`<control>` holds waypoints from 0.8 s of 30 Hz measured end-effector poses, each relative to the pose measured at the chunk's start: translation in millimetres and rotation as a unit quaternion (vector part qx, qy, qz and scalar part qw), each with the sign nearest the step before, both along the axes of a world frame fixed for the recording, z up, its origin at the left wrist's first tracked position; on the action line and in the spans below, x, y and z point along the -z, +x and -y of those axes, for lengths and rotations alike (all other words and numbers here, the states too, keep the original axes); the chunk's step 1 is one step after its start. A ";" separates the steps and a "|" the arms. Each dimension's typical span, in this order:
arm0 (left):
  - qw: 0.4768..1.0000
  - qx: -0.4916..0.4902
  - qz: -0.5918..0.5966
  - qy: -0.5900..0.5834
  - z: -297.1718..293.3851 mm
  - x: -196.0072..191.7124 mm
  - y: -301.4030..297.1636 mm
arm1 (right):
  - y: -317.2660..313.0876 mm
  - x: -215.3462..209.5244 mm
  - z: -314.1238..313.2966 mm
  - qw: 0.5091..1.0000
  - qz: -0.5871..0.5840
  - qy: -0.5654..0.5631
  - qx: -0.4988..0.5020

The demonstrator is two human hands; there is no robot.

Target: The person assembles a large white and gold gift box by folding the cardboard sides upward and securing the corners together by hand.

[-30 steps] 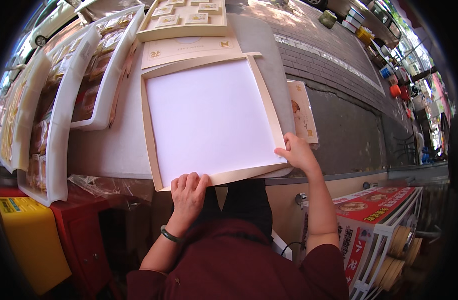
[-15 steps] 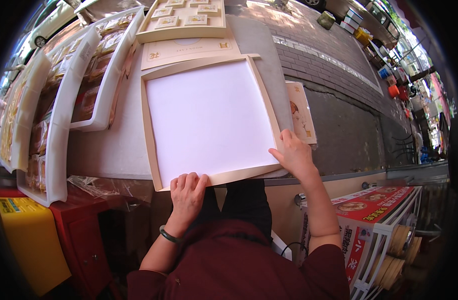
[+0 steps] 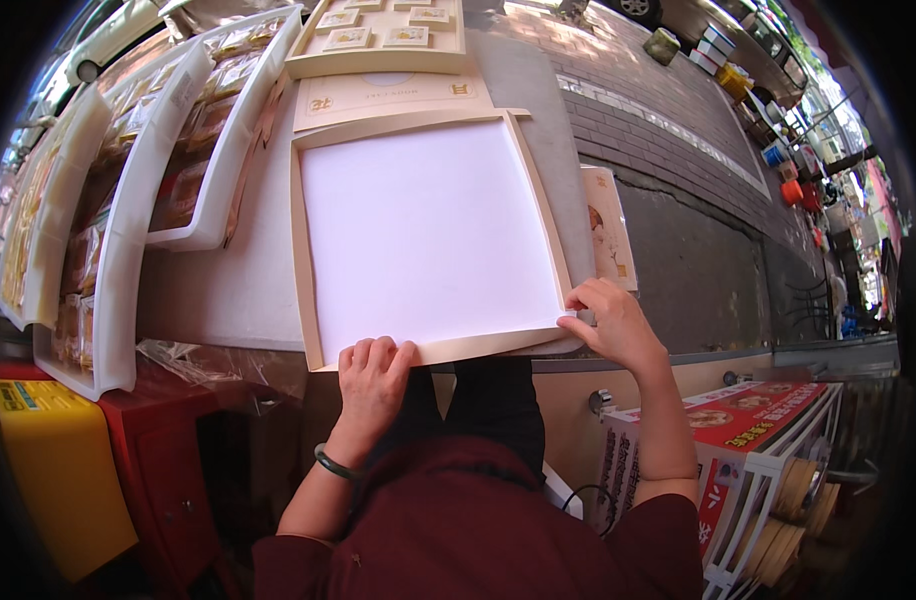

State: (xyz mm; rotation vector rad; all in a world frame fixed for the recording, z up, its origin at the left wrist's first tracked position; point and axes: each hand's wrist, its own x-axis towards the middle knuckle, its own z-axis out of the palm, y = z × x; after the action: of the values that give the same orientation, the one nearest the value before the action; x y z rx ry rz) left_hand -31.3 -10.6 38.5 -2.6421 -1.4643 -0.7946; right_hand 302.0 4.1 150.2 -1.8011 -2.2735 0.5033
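Note:
A shallow cream cardboard box tray point(image 3: 300, 250) with a white inside lies open side up on the grey table. Over its near wall, left of the middle, my left hand point(image 3: 371, 385) curls its fingers, the thumb alongside on the same wall. My right hand point(image 3: 623, 325) pinches the near right corner between thumb and forefinger, its other fingers bent. The parts of the walls under my fingers are hidden. Just beyond the tray lies a flat cream printed card or lid point(image 3: 388, 95). A second cream box point(image 3: 378, 63) on top of it holds several small square packs.
White plastic crates point(image 3: 115, 270) of wrapped cakes stand to the left. A printed, plastic-covered flat package point(image 3: 610, 230) juts out beyond the table's point(image 3: 218, 310) right edge. Below left are a red cabinet point(image 3: 168, 480) and a yellow box point(image 3: 58, 470); a white rack point(image 3: 758, 510) stands lower right.
My right hand has slid along the right wall toward me, down to the near corner, and now pinches there. My left hand keeps its place on the near wall. The view has shifted slightly.

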 end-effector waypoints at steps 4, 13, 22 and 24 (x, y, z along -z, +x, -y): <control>1.000 0.007 0.000 0.000 -2.1 -3.5 -3.2 | 4.7 30.3 19.3 0.996 -0.011 0.046 -0.082; 1.000 0.007 -0.006 0.000 -6.5 -1.7 -8.7 | -3.8 55.1 28.3 0.984 0.064 0.156 -0.052; 1.000 0.007 -0.008 0.008 -6.2 -0.5 -9.9 | -3.4 68.2 26.9 0.990 -0.024 0.140 0.005; 1.000 0.000 -0.009 0.010 -4.9 1.3 -7.7 | -7.0 72.3 28.7 0.989 -0.018 0.142 0.022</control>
State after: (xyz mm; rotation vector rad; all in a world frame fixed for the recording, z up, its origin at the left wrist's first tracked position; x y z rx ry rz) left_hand -39.1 -5.7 37.2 -2.6269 -1.4438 -0.7796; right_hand 295.0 -24.6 77.9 -1.6826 -2.1479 0.1894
